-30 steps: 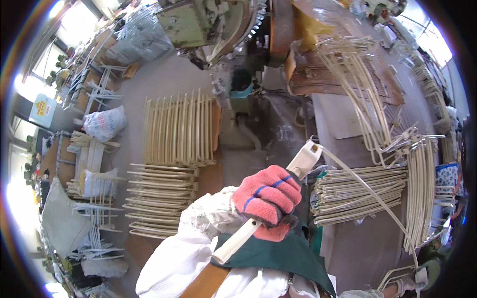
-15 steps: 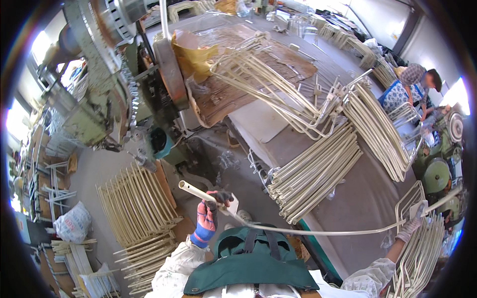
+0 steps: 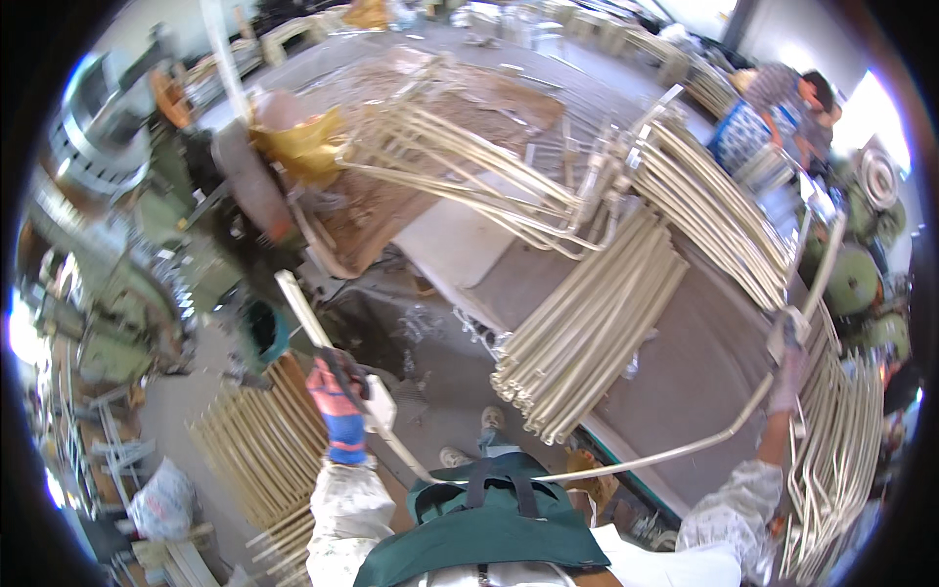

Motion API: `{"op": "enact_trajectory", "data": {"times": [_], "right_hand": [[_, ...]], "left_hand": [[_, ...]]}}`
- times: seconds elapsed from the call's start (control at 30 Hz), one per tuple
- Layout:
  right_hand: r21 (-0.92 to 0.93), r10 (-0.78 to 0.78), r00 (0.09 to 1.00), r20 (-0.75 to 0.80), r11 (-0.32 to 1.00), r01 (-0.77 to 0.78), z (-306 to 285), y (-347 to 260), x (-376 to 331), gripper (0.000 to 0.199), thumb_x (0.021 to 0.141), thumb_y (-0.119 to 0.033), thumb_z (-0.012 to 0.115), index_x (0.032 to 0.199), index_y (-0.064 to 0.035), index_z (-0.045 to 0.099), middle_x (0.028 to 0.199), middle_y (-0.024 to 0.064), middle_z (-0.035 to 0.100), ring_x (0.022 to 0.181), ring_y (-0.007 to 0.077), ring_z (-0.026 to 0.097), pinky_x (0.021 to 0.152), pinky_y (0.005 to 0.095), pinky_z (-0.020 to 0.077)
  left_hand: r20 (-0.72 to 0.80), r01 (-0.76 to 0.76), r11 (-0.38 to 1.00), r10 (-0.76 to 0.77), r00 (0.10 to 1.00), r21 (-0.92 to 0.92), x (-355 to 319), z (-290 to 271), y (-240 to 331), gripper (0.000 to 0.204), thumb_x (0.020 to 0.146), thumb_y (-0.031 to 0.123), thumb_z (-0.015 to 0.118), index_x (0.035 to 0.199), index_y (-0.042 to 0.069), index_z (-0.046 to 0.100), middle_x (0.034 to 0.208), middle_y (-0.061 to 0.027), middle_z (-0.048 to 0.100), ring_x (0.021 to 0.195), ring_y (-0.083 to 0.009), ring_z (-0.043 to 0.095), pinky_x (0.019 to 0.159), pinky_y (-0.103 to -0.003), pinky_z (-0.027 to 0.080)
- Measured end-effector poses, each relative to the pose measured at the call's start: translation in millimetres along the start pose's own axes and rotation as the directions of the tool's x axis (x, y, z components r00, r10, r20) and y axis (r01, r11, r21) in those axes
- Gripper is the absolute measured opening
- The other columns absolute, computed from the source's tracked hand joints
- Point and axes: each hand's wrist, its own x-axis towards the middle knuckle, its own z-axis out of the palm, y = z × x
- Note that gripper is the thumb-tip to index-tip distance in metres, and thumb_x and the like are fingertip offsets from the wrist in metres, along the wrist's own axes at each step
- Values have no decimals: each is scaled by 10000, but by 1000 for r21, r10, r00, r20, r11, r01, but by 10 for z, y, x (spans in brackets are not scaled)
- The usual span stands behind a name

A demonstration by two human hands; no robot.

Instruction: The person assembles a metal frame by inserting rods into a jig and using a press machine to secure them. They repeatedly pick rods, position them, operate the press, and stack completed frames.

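Note:
A long bent cream metal tube (image 3: 650,460) spans across in front of me, its middle close to my green apron (image 3: 479,533). My left hand (image 3: 337,393), in a red and blue glove, is closed round the tube's left part; the hollow end rises beyond it. A small white plate (image 3: 380,404) sits on the tube beside that hand. At the other end my right hand (image 3: 788,367), in a pale glove, grips the tube near a second pale plate (image 3: 780,335). Its fingers are partly blurred.
Bundled cream tubes (image 3: 592,328) lie on the grey table (image 3: 685,391), with bent frames (image 3: 479,176) farther back. More tubes are stacked low left (image 3: 259,450) and right (image 3: 836,470). Green machinery (image 3: 147,235) stands left. A co-worker (image 3: 778,108) bends over at far right.
Both tube ends have swung upward and away from me, with my hands moving along. My view has shifted, and the table's contents now appear farther left.

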Motion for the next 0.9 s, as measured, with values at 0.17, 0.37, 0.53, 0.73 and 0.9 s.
{"op": "enact_trajectory", "data": {"times": [0.17,0.37,0.53,0.73,0.9], "right_hand": [[135,113,985,127,982,-130,568,234,-197,555,773,-471,634,1100,-39,513,1009,70,539,845,157,533,710,311,455],[47,320,922,220,940,-337,709,-982,-506,434,718,-500,687,795,-82,597,582,-23,500,475,76,451,420,249,391],[-18,338,920,200,940,-341,542,-1050,-500,429,730,-487,678,851,-86,584,612,-33,500,515,65,449,447,241,409],[458,-12,851,525,847,-270,297,-1043,-438,390,817,-411,605,1003,-79,519,722,-14,496,581,66,470,489,231,414],[170,258,743,617,878,-447,173,-225,-1031,321,861,-369,556,962,-65,579,630,-19,537,520,41,500,411,185,381]], "left_hand": [[188,-101,992,113,976,-74,661,189,656,258,892,381,498,862,131,553,659,23,513,471,-84,437,366,-210,312],[359,-627,728,527,770,277,1439,254,542,518,796,56,484,1301,85,369,876,-39,484,480,-82,398,377,-209,317],[507,-697,613,495,705,372,1780,713,409,633,788,44,513,1380,105,297,935,-44,490,573,-94,456,438,-226,382],[347,-193,958,110,931,213,2816,1038,538,326,824,161,532,1131,76,464,815,-48,538,625,-193,528,531,-334,460],[355,131,965,-207,912,226,2270,1694,218,368,862,437,518,652,135,510,467,41,360,355,-116,325,346,-257,265]]}}
